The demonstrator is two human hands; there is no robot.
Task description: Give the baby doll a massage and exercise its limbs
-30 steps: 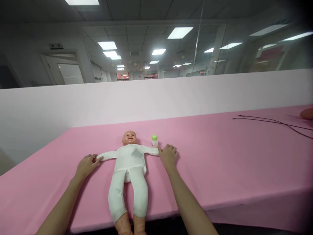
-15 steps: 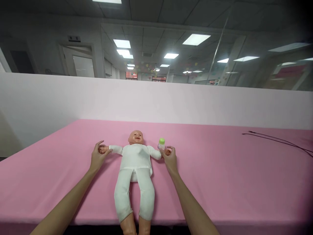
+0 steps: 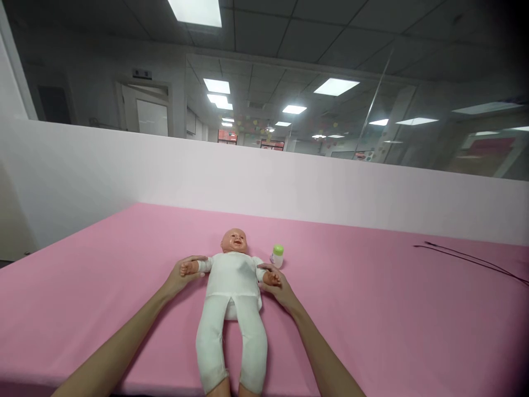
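A baby doll [image 3: 232, 286] in a white body suit lies on its back on the pink table [image 3: 372, 309], head away from me. My left hand [image 3: 181, 275] cups the doll's left-side hand, with the small hand resting in my palm. My right hand [image 3: 278, 286] does the same under the doll's other hand, close to its torso. Both my hands have their fingers curled round the doll's hands. A small bottle [image 3: 276, 256] with a green cap stands just beyond my right hand, near the doll's shoulder.
A thin black cable [image 3: 471, 259] lies on the pink cloth at the far right. A low white partition [image 3: 264, 187] runs along the back of the table. Behind it is an office room with ceiling lights.
My hands have drawn the doll's arms inward from spread out to beside its body. The view has shifted a little to the left.
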